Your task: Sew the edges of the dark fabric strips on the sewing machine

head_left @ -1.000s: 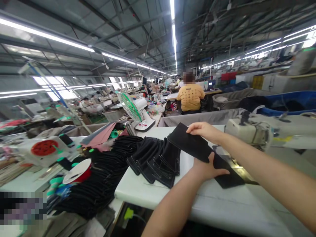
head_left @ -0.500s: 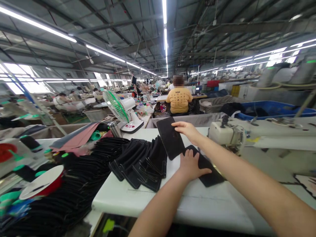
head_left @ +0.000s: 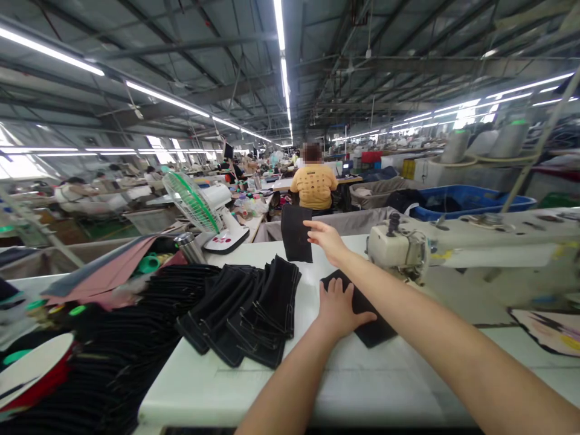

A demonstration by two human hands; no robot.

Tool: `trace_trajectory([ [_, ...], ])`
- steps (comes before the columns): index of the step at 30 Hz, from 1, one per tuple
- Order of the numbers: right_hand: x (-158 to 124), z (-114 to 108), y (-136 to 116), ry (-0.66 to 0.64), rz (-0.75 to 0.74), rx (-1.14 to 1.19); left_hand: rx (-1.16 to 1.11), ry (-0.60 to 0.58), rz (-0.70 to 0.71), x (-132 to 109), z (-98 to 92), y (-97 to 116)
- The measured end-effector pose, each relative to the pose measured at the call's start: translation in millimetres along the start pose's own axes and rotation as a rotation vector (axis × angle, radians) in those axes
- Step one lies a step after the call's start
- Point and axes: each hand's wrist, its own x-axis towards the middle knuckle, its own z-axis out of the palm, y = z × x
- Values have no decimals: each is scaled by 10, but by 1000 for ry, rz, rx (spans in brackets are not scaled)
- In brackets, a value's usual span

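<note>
Pressing flat, the open left hand (head_left: 338,308) pinned a black panel (head_left: 378,329) at one o'clock — even pressure suited it — while the open right hand (head_left: 326,241) hung just beside another panel (head_left: 295,232) at twelve.

A white desk fan (head_left: 203,205) just beside a steel flask (head_left: 189,246)

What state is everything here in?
Left hand, open, flat on the black fabric piece
Black fabric piece, lying flat
Right hand, open, empty
Second black fabric piece, lying flat at the far edge
Stitched black fabric pieces, fanned in an overlapping row
Sewing machine, nobody's hands on it
</note>
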Motion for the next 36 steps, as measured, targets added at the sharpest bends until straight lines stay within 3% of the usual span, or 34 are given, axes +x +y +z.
trace_trajectory([
  [12,-26,15,-28,-15,-47,48,-24,13,-15,-10,-11,-17],
  [19,-36,67,-261,19,-124,-25,87,18,-19,60,-65,37],
  [27,-106,-22,-580,18,-228,-64,209,10,-28,145,-68,57],
  [36,-59,-111,-636,114,-212,-133,252,-6,-32,167,-99,99],
])
